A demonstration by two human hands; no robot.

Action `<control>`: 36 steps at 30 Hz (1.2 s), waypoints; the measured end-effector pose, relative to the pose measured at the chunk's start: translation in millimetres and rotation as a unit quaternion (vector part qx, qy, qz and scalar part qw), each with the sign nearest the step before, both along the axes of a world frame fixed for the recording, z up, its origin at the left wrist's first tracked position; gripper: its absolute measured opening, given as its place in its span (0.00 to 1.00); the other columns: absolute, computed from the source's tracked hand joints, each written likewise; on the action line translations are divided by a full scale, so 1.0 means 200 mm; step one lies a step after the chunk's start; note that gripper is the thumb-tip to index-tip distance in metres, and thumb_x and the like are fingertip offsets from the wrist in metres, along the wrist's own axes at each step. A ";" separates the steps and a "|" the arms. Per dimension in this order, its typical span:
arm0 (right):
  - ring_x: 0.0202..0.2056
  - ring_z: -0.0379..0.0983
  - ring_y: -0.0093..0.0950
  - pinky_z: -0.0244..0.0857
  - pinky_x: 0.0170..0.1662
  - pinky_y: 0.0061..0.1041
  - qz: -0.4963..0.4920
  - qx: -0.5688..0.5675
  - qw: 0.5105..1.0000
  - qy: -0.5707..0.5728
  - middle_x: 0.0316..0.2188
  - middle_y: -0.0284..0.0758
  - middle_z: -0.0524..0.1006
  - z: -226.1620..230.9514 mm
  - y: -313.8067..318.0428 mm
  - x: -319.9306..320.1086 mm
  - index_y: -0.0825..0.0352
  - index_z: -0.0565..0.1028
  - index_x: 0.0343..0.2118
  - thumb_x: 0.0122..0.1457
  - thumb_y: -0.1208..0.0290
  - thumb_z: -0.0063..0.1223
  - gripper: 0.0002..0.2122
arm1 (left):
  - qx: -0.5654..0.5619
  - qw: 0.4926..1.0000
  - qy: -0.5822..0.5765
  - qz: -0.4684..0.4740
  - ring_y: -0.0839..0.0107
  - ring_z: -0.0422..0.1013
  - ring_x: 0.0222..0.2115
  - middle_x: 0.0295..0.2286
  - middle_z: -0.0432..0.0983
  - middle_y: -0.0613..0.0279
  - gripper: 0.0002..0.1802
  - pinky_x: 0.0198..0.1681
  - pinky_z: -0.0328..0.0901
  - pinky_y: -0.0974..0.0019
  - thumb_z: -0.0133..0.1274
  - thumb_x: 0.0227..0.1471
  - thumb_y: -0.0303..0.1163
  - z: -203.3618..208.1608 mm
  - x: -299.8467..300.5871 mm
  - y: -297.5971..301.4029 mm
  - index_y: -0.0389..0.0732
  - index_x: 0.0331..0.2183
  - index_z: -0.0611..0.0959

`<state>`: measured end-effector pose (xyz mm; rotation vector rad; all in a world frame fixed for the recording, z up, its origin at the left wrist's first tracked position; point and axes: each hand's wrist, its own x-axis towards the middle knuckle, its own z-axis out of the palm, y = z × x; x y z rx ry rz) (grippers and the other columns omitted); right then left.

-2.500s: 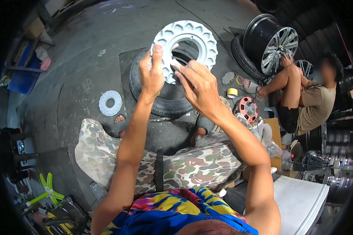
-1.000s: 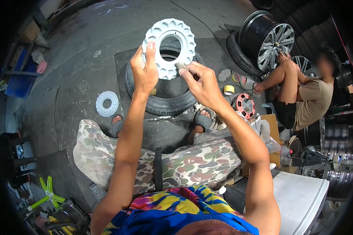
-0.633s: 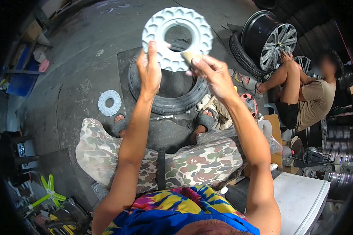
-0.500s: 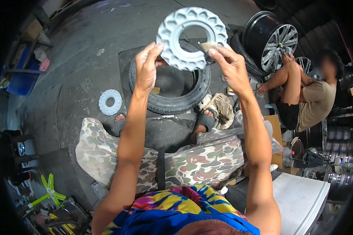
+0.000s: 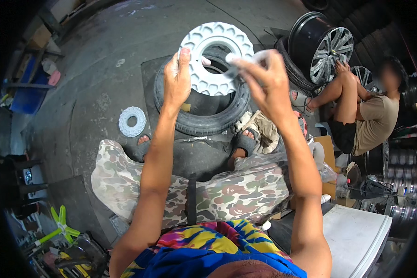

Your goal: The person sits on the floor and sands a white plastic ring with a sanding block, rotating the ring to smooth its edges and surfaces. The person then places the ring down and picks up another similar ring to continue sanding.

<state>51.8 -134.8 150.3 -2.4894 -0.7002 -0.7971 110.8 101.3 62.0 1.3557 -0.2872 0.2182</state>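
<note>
A pale grey ring-shaped disc [image 5: 200,42] with scalloped notches round its rim is held up above a tyre. My left hand [image 5: 177,78] grips its left edge, thumb on the front face. At the disc's right side, my right hand [image 5: 267,78] is smeared by motion, its thumb and fingers pinched together. Between them a small dark folded piece, which looks like sandpaper [image 5: 233,72], shows only as a blur against the ring. A second, similar grey ring [image 5: 124,125] lies on the floor to the left of my feet.
The black tyre [image 5: 206,124] lies flat on a dark mat before my feet, a beige cloth [image 5: 260,134] beside it. At right, a co-worker [image 5: 377,116] sits by a large alloy wheel [image 5: 326,58]. A white box [image 5: 356,231] stands lower right; a green-spoked item [image 5: 61,226] lower left.
The ring has come lower and slightly left, turned a little in my left hand. My right hand has swung away from the ring's lower right edge and is now blurred.
</note>
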 end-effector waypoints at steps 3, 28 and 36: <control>0.39 0.74 0.37 0.66 0.42 0.40 0.056 -0.068 0.996 0.012 0.35 0.35 0.76 -0.10 0.12 -0.06 0.64 0.86 0.51 0.63 0.71 0.70 0.14 | -0.024 0.999 -0.015 0.043 0.76 0.82 0.34 0.37 0.89 0.58 0.29 0.43 0.76 0.69 0.44 0.82 0.50 -0.01 0.01 -0.01 0.33 0.45 0.88; 0.34 0.78 0.42 0.67 0.39 0.41 0.043 -0.028 0.997 0.064 0.31 0.38 0.76 -0.09 0.23 -0.10 0.68 0.84 0.49 0.67 0.75 0.63 0.10 | -0.035 0.992 -0.042 0.118 0.83 0.66 0.35 0.33 0.76 0.74 0.26 0.41 0.64 0.72 0.47 0.82 0.46 -0.03 -0.06 -0.12 0.33 0.45 0.87; 0.38 0.79 0.41 0.68 0.42 0.41 0.000 -0.086 0.996 0.037 0.36 0.39 0.78 -0.14 0.17 -0.10 0.71 0.82 0.53 0.56 0.82 0.63 0.20 | -0.005 0.987 -0.059 0.146 0.79 0.68 0.33 0.29 0.77 0.69 0.25 0.38 0.66 0.67 0.48 0.81 0.45 -0.05 -0.03 -0.12 0.31 0.44 0.86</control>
